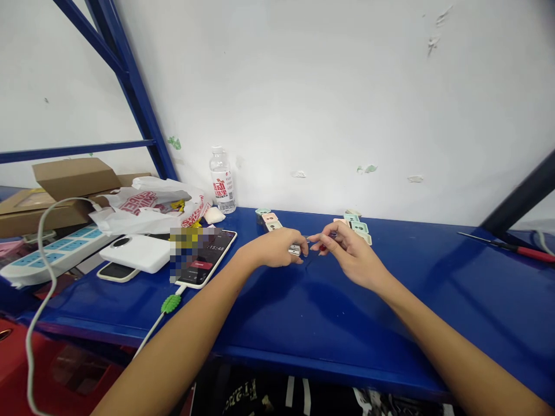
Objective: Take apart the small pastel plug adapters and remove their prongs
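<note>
My left hand [281, 247] is closed around a small white and silvery block [295, 249], whose exact kind I cannot make out. Close to its fingertips, my right hand [344, 254] pinches a tiny piece with a red part [323, 247], mostly covered by the fingers. Both hands are just above the blue table [269, 323]. Behind the left hand stands a row of small pastel pieces with dark holes [272, 219]. Beyond the right hand lies another group of mint, pink and cream pieces [359, 226], partly hidden by that hand.
On the left are a charging phone [212, 260], a white power bank [139, 253], a power strip [54, 251], a plastic bag [147, 211] and cardboard boxes [78, 179]. A water bottle [222, 182] stands against the wall. A red-handled screwdriver [533, 252] lies at the far right.
</note>
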A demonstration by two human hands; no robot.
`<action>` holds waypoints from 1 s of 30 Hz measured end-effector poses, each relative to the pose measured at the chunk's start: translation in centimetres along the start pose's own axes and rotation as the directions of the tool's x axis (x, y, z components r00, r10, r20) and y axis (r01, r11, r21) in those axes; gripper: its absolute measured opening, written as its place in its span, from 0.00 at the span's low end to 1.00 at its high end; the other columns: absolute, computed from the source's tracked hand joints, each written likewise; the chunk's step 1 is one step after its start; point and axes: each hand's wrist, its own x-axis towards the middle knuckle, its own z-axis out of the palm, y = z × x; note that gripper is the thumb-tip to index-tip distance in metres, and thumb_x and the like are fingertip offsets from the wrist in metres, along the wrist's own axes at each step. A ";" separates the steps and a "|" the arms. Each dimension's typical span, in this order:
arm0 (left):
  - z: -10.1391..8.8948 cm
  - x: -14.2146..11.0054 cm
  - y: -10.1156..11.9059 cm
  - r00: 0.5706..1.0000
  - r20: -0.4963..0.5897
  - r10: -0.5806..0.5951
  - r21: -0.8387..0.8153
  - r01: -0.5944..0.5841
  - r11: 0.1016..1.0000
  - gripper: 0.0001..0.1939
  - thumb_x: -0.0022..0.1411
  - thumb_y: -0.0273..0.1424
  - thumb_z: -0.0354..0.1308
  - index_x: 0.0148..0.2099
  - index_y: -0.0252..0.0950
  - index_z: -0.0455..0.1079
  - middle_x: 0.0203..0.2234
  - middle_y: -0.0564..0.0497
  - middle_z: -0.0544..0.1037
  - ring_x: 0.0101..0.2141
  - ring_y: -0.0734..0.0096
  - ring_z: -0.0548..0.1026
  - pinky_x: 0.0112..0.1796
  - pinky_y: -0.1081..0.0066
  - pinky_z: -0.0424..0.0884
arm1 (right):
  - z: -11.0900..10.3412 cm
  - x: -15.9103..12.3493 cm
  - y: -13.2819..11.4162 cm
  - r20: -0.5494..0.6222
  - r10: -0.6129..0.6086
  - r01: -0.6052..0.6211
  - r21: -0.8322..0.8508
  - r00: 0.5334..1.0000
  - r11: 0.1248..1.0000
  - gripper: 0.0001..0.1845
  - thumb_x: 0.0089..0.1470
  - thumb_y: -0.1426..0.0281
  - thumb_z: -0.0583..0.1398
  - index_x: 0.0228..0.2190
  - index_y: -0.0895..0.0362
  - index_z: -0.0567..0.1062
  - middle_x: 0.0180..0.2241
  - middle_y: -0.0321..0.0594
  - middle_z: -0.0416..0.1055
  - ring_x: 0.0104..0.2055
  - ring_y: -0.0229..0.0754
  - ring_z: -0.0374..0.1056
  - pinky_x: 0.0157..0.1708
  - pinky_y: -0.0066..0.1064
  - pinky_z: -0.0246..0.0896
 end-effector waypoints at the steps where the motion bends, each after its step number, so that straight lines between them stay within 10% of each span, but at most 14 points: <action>1: 0.0 0.0 0.0 1.000 0.010 0.015 -0.001 -0.015 1.000 0.08 0.53 0.27 0.61 0.38 0.37 0.75 0.36 0.52 0.75 0.37 0.69 0.72 0.39 0.74 0.64 | 0.0 0.0 -0.1 -0.009 0.000 0.000 -0.004 1.000 1.000 0.12 0.61 0.58 0.54 0.34 0.54 0.64 0.42 0.45 0.74 0.39 0.41 0.72 0.40 0.39 0.68; 14: 0.7 0.3 0.1 0.997 0.042 0.071 -0.009 -0.070 0.997 0.14 0.58 0.40 0.59 0.41 0.39 0.78 0.34 0.50 0.78 0.33 0.72 0.73 0.35 0.76 0.63 | -0.9 0.0 -1.5 -0.193 -0.076 0.092 0.075 0.978 0.993 0.13 0.60 0.58 0.56 0.34 0.54 0.65 0.40 0.45 0.76 0.37 0.41 0.73 0.36 0.35 0.70; 30: 0.8 0.2 0.2 0.991 0.019 0.134 0.047 -0.135 0.990 0.16 0.62 0.39 0.54 0.33 0.36 0.78 0.28 0.51 0.76 0.28 0.75 0.69 0.31 0.76 0.61 | -1.2 -0.4 -1.6 -0.089 -0.155 0.156 0.010 0.984 0.988 0.14 0.62 0.61 0.54 0.47 0.52 0.69 0.44 0.44 0.73 0.42 0.43 0.72 0.42 0.39 0.69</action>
